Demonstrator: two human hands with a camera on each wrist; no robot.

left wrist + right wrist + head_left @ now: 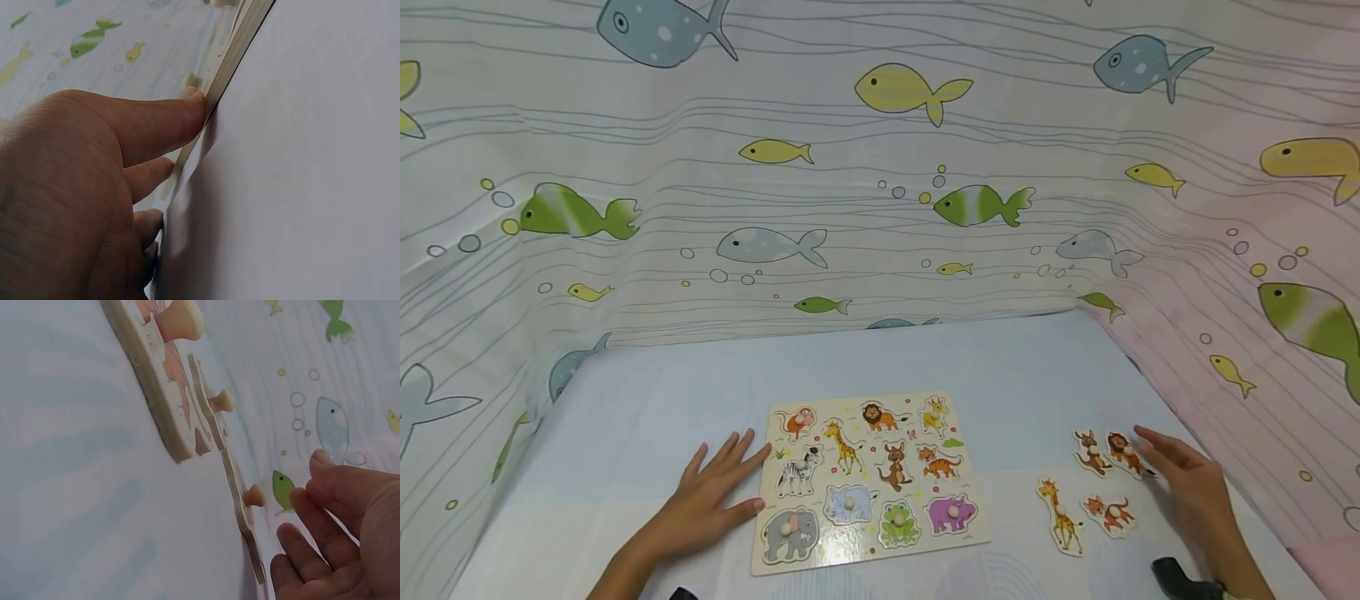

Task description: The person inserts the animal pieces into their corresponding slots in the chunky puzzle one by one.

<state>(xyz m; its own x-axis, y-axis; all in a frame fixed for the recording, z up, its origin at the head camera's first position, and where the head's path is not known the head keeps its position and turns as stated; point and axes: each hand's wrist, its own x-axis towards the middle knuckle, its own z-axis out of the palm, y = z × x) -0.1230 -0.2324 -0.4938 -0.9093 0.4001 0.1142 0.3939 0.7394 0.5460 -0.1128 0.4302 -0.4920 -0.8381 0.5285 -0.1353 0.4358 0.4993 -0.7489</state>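
A wooden peg puzzle board [838,547] with animal pictures lies on the table. My left hand [715,492] rests at its left edge, fingers spread; in the left wrist view the thumb [165,125] touches the board's side. My right hand [1191,483] hovers with loosely bent fingers beside the loose lion piece [1123,452]. In the right wrist view a gap shows between its fingertips and the nearest wooden knob [255,495]. The kangaroo piece [1092,452], giraffe piece [1062,517] and tiger piece [1109,515] lie to the left of that hand.
Knobbed pieces such as the grey elephant [790,536], green frog [898,525] and purple hippo [951,514] sit in the board. A white cloth covers the table [850,358]. A fish-patterned curtain [865,183] hangs behind and along the sides.
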